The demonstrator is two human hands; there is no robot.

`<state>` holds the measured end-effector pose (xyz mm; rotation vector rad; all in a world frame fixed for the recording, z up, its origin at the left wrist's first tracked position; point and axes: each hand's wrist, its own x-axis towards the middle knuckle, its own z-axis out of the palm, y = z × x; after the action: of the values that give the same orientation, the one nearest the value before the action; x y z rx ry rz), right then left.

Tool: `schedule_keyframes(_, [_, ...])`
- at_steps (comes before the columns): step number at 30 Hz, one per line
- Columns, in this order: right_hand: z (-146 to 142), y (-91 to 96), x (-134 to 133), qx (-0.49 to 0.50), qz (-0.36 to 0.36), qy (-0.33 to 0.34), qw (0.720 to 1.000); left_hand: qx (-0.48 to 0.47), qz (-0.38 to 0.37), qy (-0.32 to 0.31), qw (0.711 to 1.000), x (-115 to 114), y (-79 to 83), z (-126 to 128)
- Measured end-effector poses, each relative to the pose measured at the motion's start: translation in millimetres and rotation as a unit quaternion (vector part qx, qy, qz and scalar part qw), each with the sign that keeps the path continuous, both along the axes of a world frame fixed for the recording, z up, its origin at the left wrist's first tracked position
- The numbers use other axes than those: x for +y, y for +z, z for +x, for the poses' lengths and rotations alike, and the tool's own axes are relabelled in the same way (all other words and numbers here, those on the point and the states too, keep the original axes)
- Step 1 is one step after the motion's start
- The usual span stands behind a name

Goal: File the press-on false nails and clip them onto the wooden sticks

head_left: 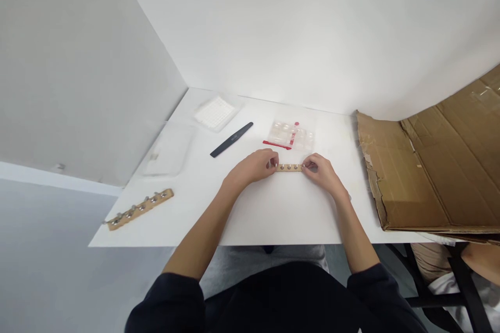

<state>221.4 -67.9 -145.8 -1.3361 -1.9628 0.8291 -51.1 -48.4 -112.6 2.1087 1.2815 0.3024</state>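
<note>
A short wooden strip (292,169) with several small metal pieces along it lies in front of me on the white table. At its left end, my left hand (261,165) is closed in a pinch. My right hand (322,170) pinches the opposite end, thumb and fingertips together. Just beyond the strip is a clear plastic sheet with rounded bubbles (302,139). A thin red stick (276,144) lies along its near edge. The strip's ends are partly hidden by my fingers.
A dark nail file (232,139) lies left of centre. Behind it is a clear case with a white gridded sheet (214,113). A blurred clear tray (167,150) and a longer wooden strip with metal clips (140,209) are at left. Cardboard (414,182) stands right; another person's arm (482,260) shows below.
</note>
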Motion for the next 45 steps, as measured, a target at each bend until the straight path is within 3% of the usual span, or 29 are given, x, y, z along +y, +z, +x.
schedule_keyframes(21, [-2, 1.4, -2, -0.02, 0.01, 0.001, 1.0, -0.001, 0.001, 0.004, 1.0, 0, -1.6, 2])
schedule_keyframes(29, [-6, 6.8, -4, -0.026, 0.012, -0.001, 1.0, -0.04, 0.043, -0.001, 0.998, -3, -3.2, 6])
schedule_keyframes(37, [-16, 4.5, -7, -0.023, 0.065, 0.001, 0.998, -0.053, 0.058, -0.008, 0.997, -5, -3.7, 10])
schedule_keyframes(45, [-22, 2.3, -9, -0.022, 0.086, -0.007, 0.996, -0.074, 0.116, -0.025, 0.99, -7, -13.1, 23])
